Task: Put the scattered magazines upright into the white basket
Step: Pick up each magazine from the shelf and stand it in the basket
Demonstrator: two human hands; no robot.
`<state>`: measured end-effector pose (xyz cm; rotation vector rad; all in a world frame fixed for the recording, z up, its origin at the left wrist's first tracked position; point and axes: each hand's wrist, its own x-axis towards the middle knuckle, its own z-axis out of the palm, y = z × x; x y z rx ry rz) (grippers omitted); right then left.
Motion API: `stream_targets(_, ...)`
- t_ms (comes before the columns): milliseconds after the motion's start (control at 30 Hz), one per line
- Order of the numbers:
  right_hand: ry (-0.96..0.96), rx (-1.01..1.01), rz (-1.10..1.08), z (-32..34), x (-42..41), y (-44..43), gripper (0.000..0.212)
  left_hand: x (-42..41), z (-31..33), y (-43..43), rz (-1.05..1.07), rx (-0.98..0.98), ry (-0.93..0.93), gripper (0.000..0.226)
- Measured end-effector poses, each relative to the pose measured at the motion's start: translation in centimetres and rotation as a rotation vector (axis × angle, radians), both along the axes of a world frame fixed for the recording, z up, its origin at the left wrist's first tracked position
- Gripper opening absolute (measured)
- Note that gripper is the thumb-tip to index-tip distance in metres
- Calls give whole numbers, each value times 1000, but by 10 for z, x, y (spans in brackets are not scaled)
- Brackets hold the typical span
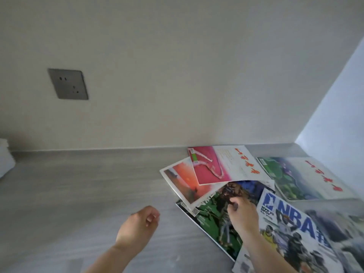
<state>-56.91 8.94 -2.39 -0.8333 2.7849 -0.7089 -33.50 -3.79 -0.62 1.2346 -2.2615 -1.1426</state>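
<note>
Magazines [212,166] — glossy flat rectangles — overlap on grey woodgrain surface [78,194].

Back wall [177,56]: plain, off-white, matte. One grey square socket plate [68,84] is mounted on it at left, seen tilted, with two holes above and three below. A grey skirting strip [98,150] runs along the wall's foot. Below it is a grey wood-grain surface [78,194], grain running left-right. The side wall [338,105] at right meets the back wall in a corner and is lit bluish-white.
</note>
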Motion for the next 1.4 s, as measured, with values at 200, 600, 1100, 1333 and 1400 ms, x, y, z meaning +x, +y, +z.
stream_targets(200,87,212,28,-25,-26,20,48,-61,-2,-9,-116,-52,-80,26)
stream_targets(600,84,255,79,-48,-38,16,57,-216,-25,-31,-472,-360,-510,64)
stream_targets(1100,18,179,85,-40,-38,20,56,-202,-6,-28,-594,-703,-619,41)
stream_targets(1333,-684,-490,-141,10,-44,-5,50,-142,2,20,-546,-548,-540,42)
stream_targets(1400,-766,-564,-146,17,-40,-12,46,-128,1,33,-546,-533,-553,42)
